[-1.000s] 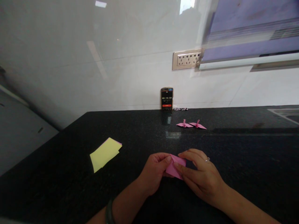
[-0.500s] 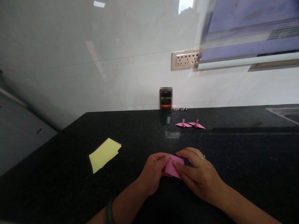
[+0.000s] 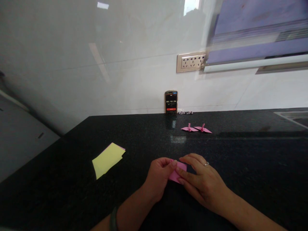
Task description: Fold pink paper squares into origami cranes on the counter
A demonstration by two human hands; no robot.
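Note:
A small folded piece of pink paper (image 3: pixel 182 166) lies between my two hands, low over the black countertop. My left hand (image 3: pixel 159 175) pinches its left edge, thumb on top and fingers underneath. My right hand (image 3: pixel 201 178), with a ring on one finger, rests its fingertips on the paper's right part; the thumb and fingers press on it from above and the near edge. Fingers cover much of the paper, so its exact folds are hard to see. Farther back sit two pink paper cranes (image 3: pixel 189 128), wings spread and side by side.
Yellow paper sheets (image 3: pixel 107 161) with a pink one under them lie on the left of the countertop (image 3: pixel 72 144). A phone (image 3: pixel 171 102) showing a timer leans on the tiled wall, a beaded strap (image 3: pixel 185 113) beside it. Wall sockets (image 3: pixel 191 62) are above.
My right hand's fingers have slid slightly left across the pink paper, and its thumb is nearer the left hand. The left thumb has shifted a little to the right.

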